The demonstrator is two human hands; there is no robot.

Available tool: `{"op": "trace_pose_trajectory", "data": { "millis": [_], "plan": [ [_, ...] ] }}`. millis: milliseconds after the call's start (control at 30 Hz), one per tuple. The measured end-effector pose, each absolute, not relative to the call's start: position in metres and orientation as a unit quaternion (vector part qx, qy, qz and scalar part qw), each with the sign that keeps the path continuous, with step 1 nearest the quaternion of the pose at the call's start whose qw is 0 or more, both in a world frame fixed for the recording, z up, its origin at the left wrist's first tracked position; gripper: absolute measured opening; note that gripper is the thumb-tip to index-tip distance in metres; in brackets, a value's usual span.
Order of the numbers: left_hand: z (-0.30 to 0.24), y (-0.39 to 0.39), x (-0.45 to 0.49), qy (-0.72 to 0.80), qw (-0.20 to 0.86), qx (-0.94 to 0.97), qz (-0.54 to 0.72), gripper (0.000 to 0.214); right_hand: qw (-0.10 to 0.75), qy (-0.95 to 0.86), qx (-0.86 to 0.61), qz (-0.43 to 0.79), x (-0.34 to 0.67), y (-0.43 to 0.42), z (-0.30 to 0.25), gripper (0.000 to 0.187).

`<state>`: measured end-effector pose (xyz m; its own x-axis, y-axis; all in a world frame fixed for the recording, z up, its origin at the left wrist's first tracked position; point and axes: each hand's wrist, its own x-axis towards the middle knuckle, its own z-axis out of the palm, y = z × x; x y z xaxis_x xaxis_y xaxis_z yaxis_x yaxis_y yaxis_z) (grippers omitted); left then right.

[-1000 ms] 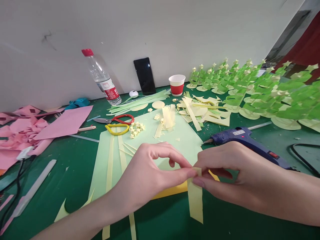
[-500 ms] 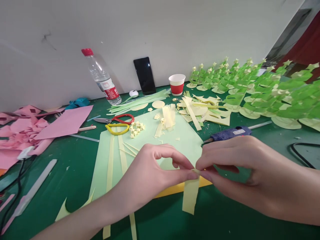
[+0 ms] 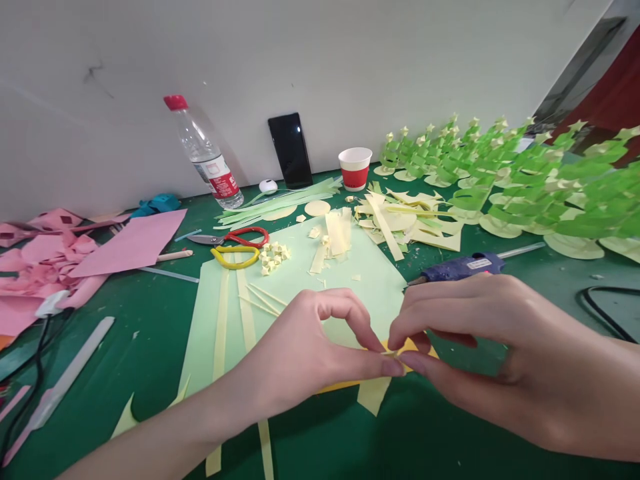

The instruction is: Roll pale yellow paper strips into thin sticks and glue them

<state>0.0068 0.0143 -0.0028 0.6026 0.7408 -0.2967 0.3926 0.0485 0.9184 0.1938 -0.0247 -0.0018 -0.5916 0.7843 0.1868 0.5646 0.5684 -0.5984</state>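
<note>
My left hand (image 3: 310,347) and my right hand (image 3: 480,340) meet fingertip to fingertip low in the middle of the view. Both pinch the top of a pale yellow paper strip (image 3: 374,395), whose free end hangs down below the fingers over the green table (image 3: 125,333). The hands hover above a light green paper sheet (image 3: 280,293) and the edge of a darker yellow sheet (image 3: 415,347). A small heap of folded yellow paper stars (image 3: 273,257) lies on the green sheet further back.
Red-handled scissors (image 3: 235,237) and yellow-handled scissors (image 3: 234,258) lie left of the stars. A blue glue gun (image 3: 463,266) rests behind my right hand. Along the wall stand a water bottle (image 3: 205,157), a phone (image 3: 291,151) and a red cup (image 3: 355,169). Green paper trees (image 3: 525,180) fill the right; pink paper (image 3: 75,253) the left.
The visible part of the yellow strip hanging below my fingers has grown shorter. Both hands have shifted slightly down and my right hand has moved over the glue gun.
</note>
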Motion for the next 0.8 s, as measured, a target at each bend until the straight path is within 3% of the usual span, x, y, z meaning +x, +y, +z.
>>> {"op": "trace_pose_trajectory", "data": {
  "millis": [300,600,800],
  "plan": [
    [-0.004,0.009,0.011,0.454,0.609,0.639,0.124,0.034,0.251,-0.863,-0.361,0.248,0.189,-0.028,-0.003,0.016],
    [-0.003,0.004,0.01,0.43,0.566,0.682,0.171,0.006,0.329,-0.852,-0.382,0.14,0.186,-0.024,-0.017,0.021],
    [-0.001,0.006,0.007,0.403,0.543,0.713,0.184,0.011,0.35,-0.83,-0.412,0.136,0.186,-0.018,-0.016,0.018]
  ]
}}
